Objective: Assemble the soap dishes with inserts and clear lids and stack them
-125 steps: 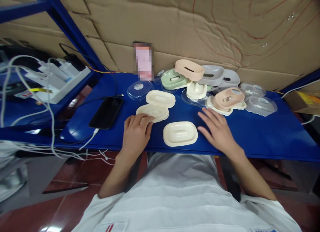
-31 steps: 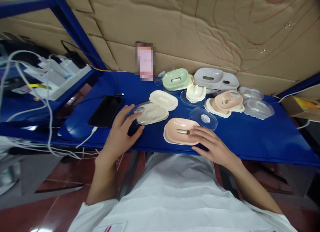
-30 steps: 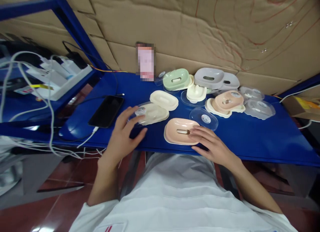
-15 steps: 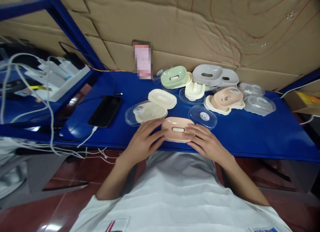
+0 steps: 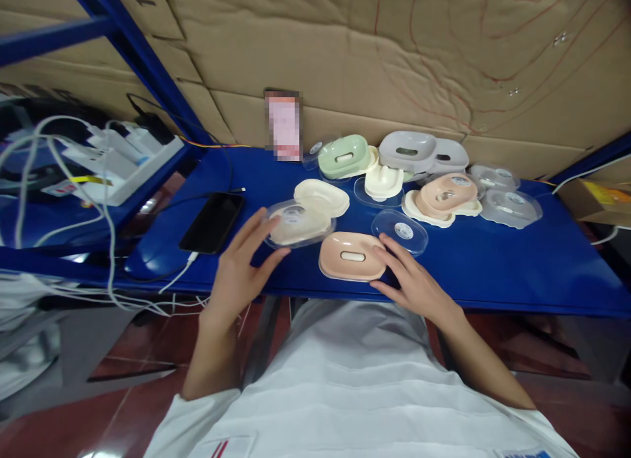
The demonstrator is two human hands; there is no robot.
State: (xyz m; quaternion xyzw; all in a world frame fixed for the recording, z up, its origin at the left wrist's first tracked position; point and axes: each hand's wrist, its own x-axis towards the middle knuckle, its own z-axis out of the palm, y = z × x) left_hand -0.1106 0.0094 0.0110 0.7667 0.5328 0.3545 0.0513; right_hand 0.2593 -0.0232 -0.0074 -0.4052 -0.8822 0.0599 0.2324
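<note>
Locate the peach dish [image 5: 340, 255]: it sits upright near the front edge of the desk [image 5: 503, 267], between the two hands. A pale ridge [image 5: 353, 256] shows through its slot.

Right hand [image 5: 417, 280]: the grip is wide. The fingers rest on the right end of the dish, with the thumb beside the near edge; no firm pinch shows.

Left hand [image 5: 239, 271]: thumb and fingers stand wide apart at the left side of a clear lid [image 5: 294, 215]. Blur prevents confirming whether this grip holds the lid or only touches it. The lid overlies a cream tray [image 5: 302, 233]. A second cream tray [image 5: 320, 196] lies just behind, and a second clear lid [image 5: 400, 232] lies behind the dish, to its right.

Step in hand, as judged: steady the dish with the right hand while the left manages the lid. A next move would call for a sure hold on the lid's edge, kept level, with the dish held against sliding.
</note>
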